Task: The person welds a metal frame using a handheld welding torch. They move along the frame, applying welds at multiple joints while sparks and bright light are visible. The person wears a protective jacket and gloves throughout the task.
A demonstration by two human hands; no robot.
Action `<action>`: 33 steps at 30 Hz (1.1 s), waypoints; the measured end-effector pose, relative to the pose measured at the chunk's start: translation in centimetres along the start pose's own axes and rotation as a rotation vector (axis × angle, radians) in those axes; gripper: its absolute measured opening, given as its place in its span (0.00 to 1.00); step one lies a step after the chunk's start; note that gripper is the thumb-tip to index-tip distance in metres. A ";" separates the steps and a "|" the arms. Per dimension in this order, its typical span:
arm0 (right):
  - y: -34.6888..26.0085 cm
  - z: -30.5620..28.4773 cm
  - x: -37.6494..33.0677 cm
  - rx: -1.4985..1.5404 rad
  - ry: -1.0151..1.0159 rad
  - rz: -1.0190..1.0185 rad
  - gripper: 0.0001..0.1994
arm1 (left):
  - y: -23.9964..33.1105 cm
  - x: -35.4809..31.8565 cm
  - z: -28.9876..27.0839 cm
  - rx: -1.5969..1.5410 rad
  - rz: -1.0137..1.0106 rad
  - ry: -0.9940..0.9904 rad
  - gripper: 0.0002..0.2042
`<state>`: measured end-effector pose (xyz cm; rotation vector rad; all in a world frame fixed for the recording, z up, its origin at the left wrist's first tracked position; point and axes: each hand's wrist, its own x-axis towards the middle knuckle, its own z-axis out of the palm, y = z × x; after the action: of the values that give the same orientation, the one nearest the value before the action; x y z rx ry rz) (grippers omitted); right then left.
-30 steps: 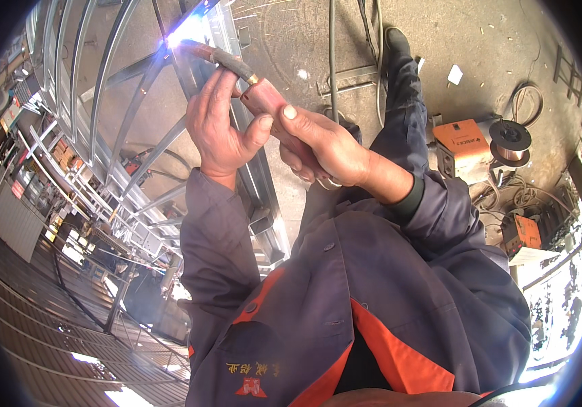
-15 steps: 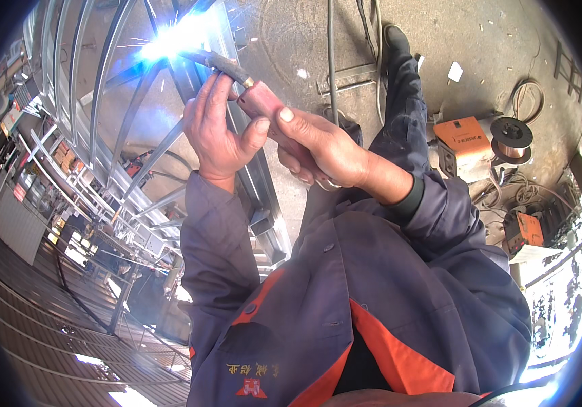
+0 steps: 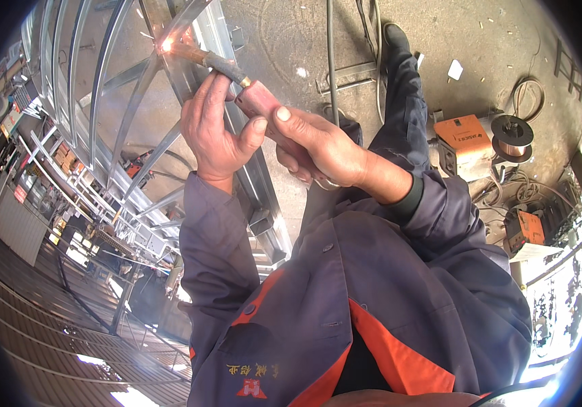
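My right hand (image 3: 325, 148) is closed around the red handle of a welding torch (image 3: 258, 100), its thumb lying along the top. Against the torch's dark neck rest the fingers of my left hand (image 3: 218, 132), bent about it just ahead of the handle; its thumb is near the handle's side. The torch nozzle (image 3: 188, 53) points at a joint in a silvery metal frame (image 3: 220, 41), where curved bars meet a straight beam. A small orange-white glowing spot (image 3: 167, 45) sits at that joint, with a few sparks beside it.
On the right stand an orange welding machine (image 3: 464, 139), a wire spool (image 3: 511, 139) and another orange unit (image 3: 525, 229) among coiled cables. A cable (image 3: 332, 61) hangs down across the concrete floor. Curved bars (image 3: 104, 74) of the frame fill the left side.
The bright blue-white welding arc has gone out, leaving a small orange glow and sparks at the joint. Both hands and the torch have stayed nearly in place.
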<state>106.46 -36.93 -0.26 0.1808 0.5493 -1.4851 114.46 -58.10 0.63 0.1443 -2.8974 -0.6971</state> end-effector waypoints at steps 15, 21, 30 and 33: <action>0.1 0.0 0.2 0.002 -0.028 -0.002 0.37 | -0.5 -0.6 0.2 -0.002 0.011 0.039 0.43; 0.0 -0.1 0.0 -0.021 -0.018 0.002 0.36 | -0.6 -0.6 0.1 0.016 0.021 0.031 0.43; 0.3 -0.1 0.1 -0.013 -0.014 0.006 0.37 | 0.3 -0.4 0.0 -0.042 -0.039 0.008 0.42; 0.2 -0.2 0.1 -0.019 -0.024 -0.001 0.37 | 0.2 -0.2 0.0 0.022 0.008 0.006 0.41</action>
<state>106.58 -36.91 -0.52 0.1474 0.5440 -1.4811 114.69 -57.89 0.71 0.1370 -2.8990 -0.6619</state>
